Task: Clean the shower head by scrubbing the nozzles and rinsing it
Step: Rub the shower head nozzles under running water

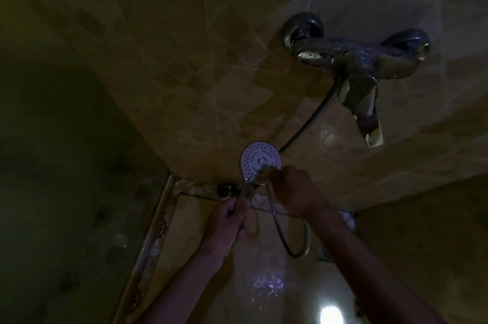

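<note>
The round white shower head (257, 158) faces me in the dim middle of the head view, its nozzle face dotted with small holes. My left hand (229, 226) grips its chrome handle from below. My right hand (297, 189) is closed on a small scrubbing thing (265, 171) pressed against the lower right edge of the nozzle face; it is too dark to tell what kind. A metal hose (290, 241) loops down from the handle and rises to the wall mixer.
A chrome wall mixer tap (353, 56) with a lever and spout (368, 122) juts from the tiled wall at upper right. A dark wall fitting (225, 189) sits left of the handle. Wet floor (264, 284) reflects a bright light (331, 315) below. A floor drain (323, 253) shows by the hose.
</note>
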`<state>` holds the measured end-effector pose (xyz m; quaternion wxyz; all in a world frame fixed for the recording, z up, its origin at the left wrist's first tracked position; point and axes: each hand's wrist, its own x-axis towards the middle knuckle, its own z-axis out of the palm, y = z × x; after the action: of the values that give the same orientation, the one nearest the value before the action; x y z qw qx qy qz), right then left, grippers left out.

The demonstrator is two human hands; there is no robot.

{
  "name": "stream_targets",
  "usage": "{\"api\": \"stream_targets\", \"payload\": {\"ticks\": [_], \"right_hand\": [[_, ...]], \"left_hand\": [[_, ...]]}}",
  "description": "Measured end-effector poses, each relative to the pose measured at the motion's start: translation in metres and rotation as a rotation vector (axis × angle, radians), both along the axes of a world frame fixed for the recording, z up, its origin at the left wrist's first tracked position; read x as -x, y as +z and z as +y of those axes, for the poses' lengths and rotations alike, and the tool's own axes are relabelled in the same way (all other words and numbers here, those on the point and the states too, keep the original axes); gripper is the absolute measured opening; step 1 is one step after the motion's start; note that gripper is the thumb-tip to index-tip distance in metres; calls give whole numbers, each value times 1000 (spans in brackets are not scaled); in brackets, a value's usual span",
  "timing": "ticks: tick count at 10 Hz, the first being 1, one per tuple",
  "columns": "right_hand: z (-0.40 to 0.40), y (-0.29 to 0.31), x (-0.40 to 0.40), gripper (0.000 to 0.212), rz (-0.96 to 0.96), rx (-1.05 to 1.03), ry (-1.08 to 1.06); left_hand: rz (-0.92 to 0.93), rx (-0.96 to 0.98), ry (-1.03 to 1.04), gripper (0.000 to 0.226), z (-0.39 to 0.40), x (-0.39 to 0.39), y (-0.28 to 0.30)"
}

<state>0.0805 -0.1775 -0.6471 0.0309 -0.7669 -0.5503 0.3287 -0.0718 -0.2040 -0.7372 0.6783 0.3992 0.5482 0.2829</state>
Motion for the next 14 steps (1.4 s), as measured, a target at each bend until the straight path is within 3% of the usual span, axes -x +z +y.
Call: {"api": "stream_targets", "payload": {"ticks": [3, 6, 8, 9, 11, 14], "right_hand": [[-26, -6, -3, 38, -100, -44, 168], [-16, -1, -8, 31, -21, -61, -32], [-32, -5, 15, 37, 19, -112, 68], [-22, -7, 14, 28, 69, -143, 82], [-18, -2, -9, 35, -17, -65, -31], [-7, -2, 3, 37, 98, -132, 4]], "left_hand": [[-29, 14, 29, 26, 0, -7, -1], [-52, 42, 20, 21, -2, 4, 11], [-17, 23, 41, 22, -2, -1, 9], [-23, 5, 47, 23, -5, -3, 9], [-65, 42, 78, 21, -1, -4, 14], [-59, 16, 58, 21, 2, -7, 14]]}}
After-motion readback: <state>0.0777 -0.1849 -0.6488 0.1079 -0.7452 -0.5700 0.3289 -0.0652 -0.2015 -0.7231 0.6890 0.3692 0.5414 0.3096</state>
